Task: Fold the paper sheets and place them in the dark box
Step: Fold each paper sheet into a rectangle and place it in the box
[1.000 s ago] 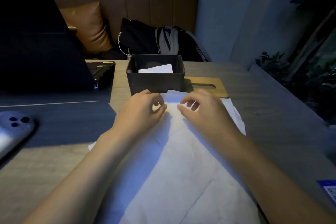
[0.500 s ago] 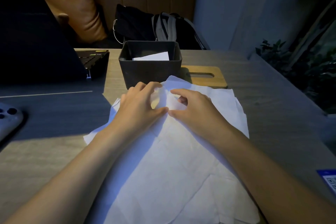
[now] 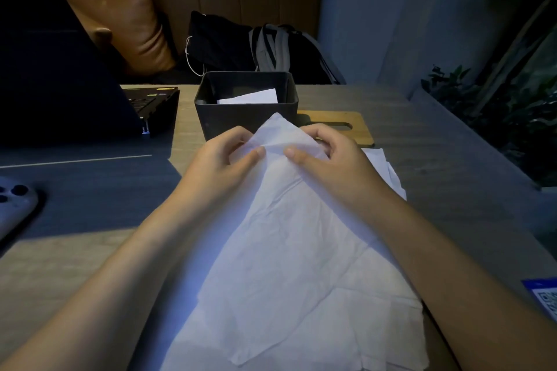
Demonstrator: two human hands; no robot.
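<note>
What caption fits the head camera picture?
Both hands pinch a paper sheet before the dark box.

Both hands pinch a paper sheet before the dark box.

My right hand hides part of the top sheet. The phone and blue tag are cut off at the edges.
</note>
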